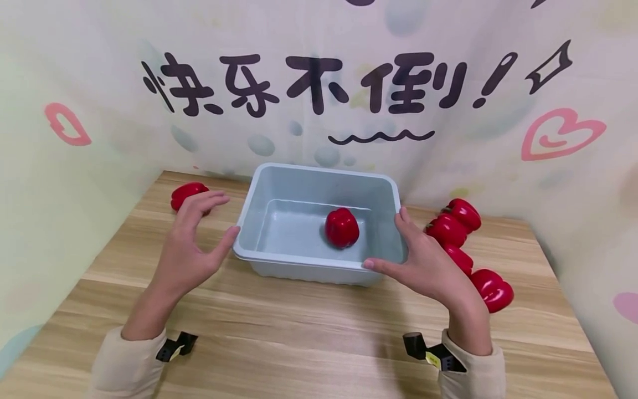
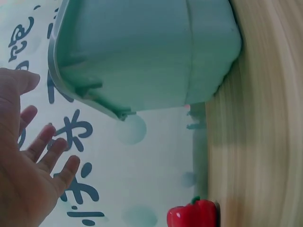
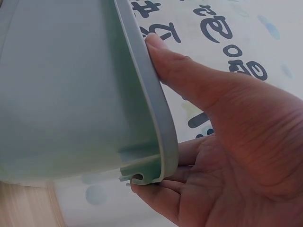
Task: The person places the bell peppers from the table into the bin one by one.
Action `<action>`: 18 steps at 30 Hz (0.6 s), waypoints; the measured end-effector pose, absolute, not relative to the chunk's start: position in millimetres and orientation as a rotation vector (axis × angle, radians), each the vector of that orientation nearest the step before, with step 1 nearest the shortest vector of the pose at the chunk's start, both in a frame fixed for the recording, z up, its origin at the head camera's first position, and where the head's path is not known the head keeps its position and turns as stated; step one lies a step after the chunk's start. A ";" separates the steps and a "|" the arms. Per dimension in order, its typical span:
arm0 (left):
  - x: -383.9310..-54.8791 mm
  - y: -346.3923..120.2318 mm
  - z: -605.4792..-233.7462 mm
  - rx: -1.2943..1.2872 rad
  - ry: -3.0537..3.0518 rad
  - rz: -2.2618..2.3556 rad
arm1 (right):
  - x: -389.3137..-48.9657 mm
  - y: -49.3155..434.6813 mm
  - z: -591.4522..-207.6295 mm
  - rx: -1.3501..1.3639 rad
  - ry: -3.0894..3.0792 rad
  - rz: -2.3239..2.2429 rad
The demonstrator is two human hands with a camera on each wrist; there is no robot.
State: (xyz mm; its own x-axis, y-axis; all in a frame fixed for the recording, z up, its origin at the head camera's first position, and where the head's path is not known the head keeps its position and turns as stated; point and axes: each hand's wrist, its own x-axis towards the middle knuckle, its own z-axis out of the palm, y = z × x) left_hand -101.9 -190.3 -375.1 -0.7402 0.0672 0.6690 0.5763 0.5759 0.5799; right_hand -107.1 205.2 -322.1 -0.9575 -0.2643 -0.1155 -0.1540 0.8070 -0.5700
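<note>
A pale blue-grey plastic bin stands on the wooden table with one red bell pepper inside it. My right hand grips the bin's near right corner, thumb on the front rim and fingers along the right side. In the right wrist view, the fingers curl under the rim's edge. At the left side, my left hand is spread with its thumb close by the rim; the left wrist view shows a gap between its fingers and the bin. Another red bell pepper lies behind this hand, partly covered.
Several red bell peppers lie in a row on the right of the table, some partly behind my right hand. A printed cloth hangs along the table's back edge and sides. The wooden tabletop extends in front of the bin.
</note>
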 end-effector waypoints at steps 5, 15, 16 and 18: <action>-105.2 -200.1 -380.7 -0.403 -2.202 -1.063 | -108.7 204.8 -321.0 -0.333 2.800 -0.854; -120.8 -225.0 -409.6 -0.238 -2.176 -1.038 | -108.2 205.3 -323.0 -0.334 2.792 -0.888; -121.7 -226.6 -411.5 -0.217 -2.181 -1.054 | -107.8 205.5 -322.9 -0.333 2.793 -0.886; -122.2 -229.0 -414.8 -0.172 -2.207 -1.080 | -106.9 206.5 -322.5 -0.328 2.794 -0.877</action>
State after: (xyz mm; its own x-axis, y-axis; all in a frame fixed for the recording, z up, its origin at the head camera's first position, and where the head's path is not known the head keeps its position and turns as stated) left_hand -122.2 -229.0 -414.8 -0.7695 -0.1641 0.6172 0.3866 0.6496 0.6547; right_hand -106.9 206.5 -322.5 -0.9565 -0.2666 -0.1182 -0.1512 0.8000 -0.5806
